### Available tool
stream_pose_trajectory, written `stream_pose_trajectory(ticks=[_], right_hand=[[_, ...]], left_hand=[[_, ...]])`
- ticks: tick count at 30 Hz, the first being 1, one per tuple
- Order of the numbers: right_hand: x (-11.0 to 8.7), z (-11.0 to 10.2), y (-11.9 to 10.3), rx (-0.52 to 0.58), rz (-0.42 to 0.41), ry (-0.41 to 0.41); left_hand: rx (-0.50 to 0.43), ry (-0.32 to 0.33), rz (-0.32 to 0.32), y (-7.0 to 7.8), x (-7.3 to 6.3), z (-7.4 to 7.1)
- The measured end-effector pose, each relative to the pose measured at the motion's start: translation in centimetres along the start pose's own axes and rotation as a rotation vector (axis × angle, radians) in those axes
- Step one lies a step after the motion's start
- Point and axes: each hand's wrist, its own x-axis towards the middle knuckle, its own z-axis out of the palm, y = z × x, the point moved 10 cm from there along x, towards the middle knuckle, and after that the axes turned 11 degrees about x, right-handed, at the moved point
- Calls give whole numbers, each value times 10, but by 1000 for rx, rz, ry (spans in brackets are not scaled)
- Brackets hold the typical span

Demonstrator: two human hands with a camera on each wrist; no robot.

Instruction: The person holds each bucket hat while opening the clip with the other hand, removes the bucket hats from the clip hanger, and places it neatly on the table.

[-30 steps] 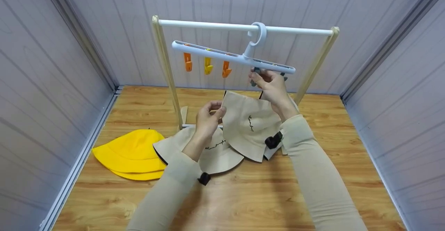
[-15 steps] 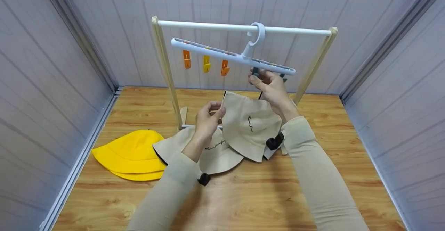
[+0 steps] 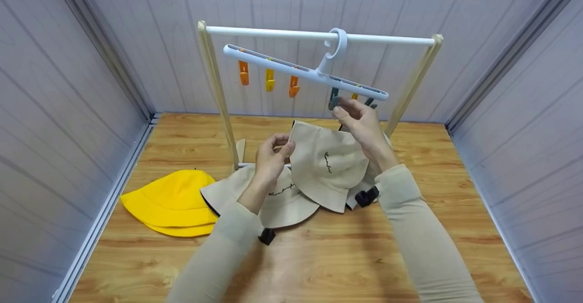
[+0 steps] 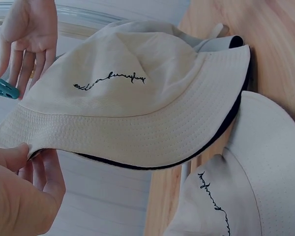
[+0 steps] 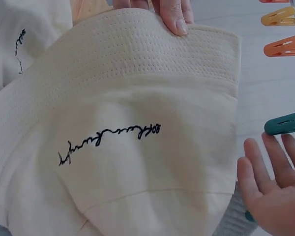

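Observation:
My left hand (image 3: pixel 272 157) pinches the brim edge of a beige bucket hat (image 3: pixel 325 166) with black script, thumb on the outside and fingers behind. The hat is held up sideways, its dark lining showing along the brim in the left wrist view. Above it, my right hand (image 3: pixel 364 125) holds a dark green clip (image 5: pixel 283 124) between thumb and fingertips; the other fingers are spread. This clip hangs from a pale blue hanger (image 3: pixel 282 67), which tilts down to the right and is hooked over the rack's white bar (image 3: pixel 273 33).
Two orange clips (image 3: pixel 244 73) and a yellow clip (image 3: pixel 270 80) hang on the hanger's left half. A second beige hat (image 3: pixel 291 209) lies below, overlapping a yellow hat (image 3: pixel 173 198) at left. Another hat (image 3: pixel 360 193) shows behind the held one. Panel walls enclose the wooden floor (image 3: pixel 319 262).
My right hand has shifted slightly down and right at the green clip, uncovering more of it. The hanger's left end has risen and its right end dipped. My left hand barely moves.

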Motion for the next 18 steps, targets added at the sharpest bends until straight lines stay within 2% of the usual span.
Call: stream_pose_trajectory(ticks=[6, 10, 18], right_hand=[[-16, -25, 3, 59, 5, 73], [-29, -46, 9, 91, 1, 128], [-62, -82, 43, 56, 50, 244]], left_hand=[[-2, 7, 26, 3, -1, -2], [-8, -3, 26, 0, -2, -2], [3, 9, 0, -7, -5, -6]])
